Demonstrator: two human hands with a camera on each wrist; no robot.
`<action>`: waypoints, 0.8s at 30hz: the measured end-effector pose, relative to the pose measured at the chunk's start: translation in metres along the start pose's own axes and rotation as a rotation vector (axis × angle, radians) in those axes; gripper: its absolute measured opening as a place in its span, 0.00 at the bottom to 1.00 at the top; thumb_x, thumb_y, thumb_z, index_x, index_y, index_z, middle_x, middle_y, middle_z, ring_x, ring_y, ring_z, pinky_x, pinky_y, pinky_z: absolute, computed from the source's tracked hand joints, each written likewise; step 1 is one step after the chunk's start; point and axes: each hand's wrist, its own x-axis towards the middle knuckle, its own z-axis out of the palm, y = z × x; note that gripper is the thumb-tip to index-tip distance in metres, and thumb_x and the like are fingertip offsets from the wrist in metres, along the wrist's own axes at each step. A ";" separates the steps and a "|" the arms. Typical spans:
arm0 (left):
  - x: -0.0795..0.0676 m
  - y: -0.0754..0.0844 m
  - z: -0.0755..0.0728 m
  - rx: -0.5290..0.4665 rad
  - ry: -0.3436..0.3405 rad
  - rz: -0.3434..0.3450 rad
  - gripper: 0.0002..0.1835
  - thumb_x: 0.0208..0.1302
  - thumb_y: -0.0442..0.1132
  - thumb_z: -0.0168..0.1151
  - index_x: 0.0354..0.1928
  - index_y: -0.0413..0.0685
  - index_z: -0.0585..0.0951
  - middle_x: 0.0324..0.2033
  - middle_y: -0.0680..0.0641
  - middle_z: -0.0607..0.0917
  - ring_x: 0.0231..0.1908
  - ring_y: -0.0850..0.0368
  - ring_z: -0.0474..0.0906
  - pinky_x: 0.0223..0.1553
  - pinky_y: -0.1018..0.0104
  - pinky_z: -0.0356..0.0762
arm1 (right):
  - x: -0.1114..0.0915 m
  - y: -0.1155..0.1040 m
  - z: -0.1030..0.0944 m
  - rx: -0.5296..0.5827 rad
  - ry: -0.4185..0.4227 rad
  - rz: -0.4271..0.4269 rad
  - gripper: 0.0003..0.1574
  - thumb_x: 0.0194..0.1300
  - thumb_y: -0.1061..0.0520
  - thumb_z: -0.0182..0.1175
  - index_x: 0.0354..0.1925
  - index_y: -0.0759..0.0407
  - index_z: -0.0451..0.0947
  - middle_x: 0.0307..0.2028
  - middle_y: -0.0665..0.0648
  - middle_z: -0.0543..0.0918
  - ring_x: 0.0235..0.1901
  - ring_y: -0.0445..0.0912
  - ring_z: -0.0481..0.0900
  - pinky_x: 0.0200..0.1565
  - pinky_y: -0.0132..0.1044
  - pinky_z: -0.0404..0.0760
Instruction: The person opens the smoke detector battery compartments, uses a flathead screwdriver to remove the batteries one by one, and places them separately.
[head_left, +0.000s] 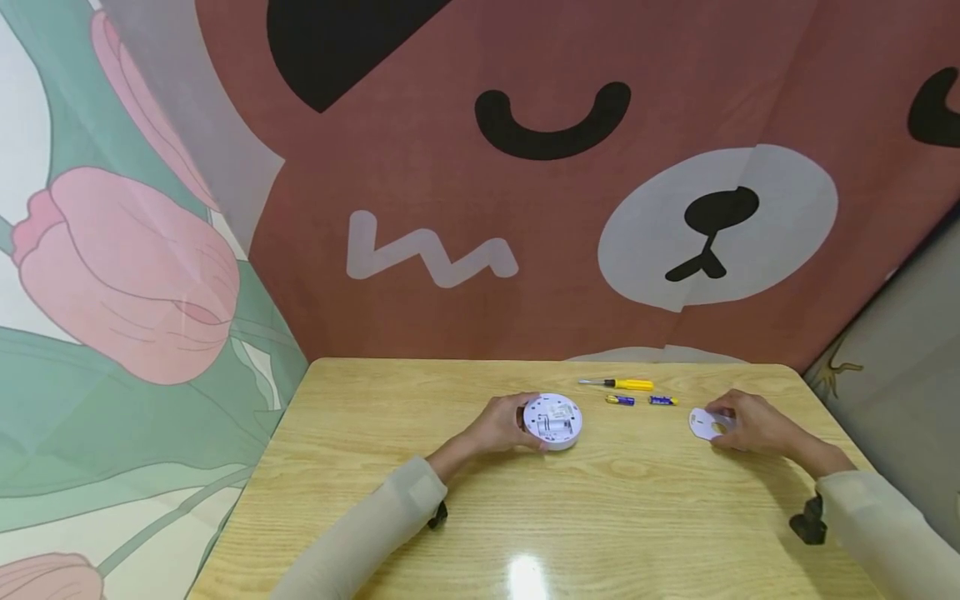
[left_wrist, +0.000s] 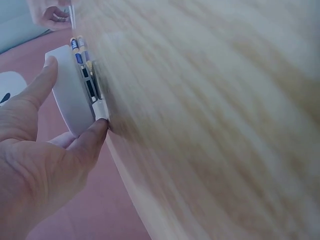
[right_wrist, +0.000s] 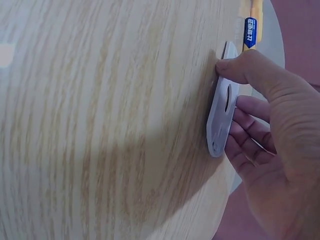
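My left hand (head_left: 501,423) grips a round white device (head_left: 542,410) by its left edge, fingers behind and thumb in front. An open battery compartment (head_left: 555,427) faces up in the head view. In the left wrist view the device's rounded white side (left_wrist: 70,90) stands between thumb and fingers, close over the table. Over to the right, my right hand (head_left: 757,423) pinches a thin white mounting plate (head_left: 701,423) with an opening in it. Seen from the right wrist, the plate (right_wrist: 217,125) is tilted near the tabletop, with the thumb on its edge.
Two blue-and-yellow batteries (head_left: 620,401) lie between the hands, towards the back of the wooden table (head_left: 600,517). Behind them is a screwdriver (head_left: 632,384) with a yellow handle. A printed cloth (head_left: 420,317) hangs along the table's far edge.
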 end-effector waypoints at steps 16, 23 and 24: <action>0.001 -0.001 0.003 -0.012 0.028 0.009 0.51 0.47 0.45 0.89 0.74 0.39 0.74 0.67 0.42 0.82 0.65 0.52 0.79 0.69 0.61 0.75 | -0.002 -0.002 0.001 -0.019 0.054 0.003 0.37 0.45 0.47 0.85 0.45 0.70 0.86 0.35 0.52 0.82 0.34 0.41 0.74 0.33 0.34 0.74; 0.001 0.000 0.004 0.005 0.038 -0.005 0.52 0.47 0.46 0.89 0.74 0.39 0.74 0.67 0.42 0.82 0.65 0.51 0.79 0.68 0.61 0.75 | -0.001 -0.007 -0.001 -0.031 0.082 -0.016 0.34 0.44 0.46 0.85 0.43 0.67 0.86 0.35 0.51 0.83 0.33 0.41 0.75 0.33 0.35 0.76; 0.001 0.000 0.004 0.004 0.039 -0.007 0.52 0.47 0.46 0.89 0.74 0.39 0.74 0.67 0.41 0.82 0.65 0.51 0.79 0.68 0.61 0.75 | -0.002 -0.008 -0.002 -0.029 0.084 -0.020 0.35 0.45 0.46 0.85 0.44 0.67 0.86 0.35 0.51 0.83 0.33 0.41 0.75 0.33 0.35 0.76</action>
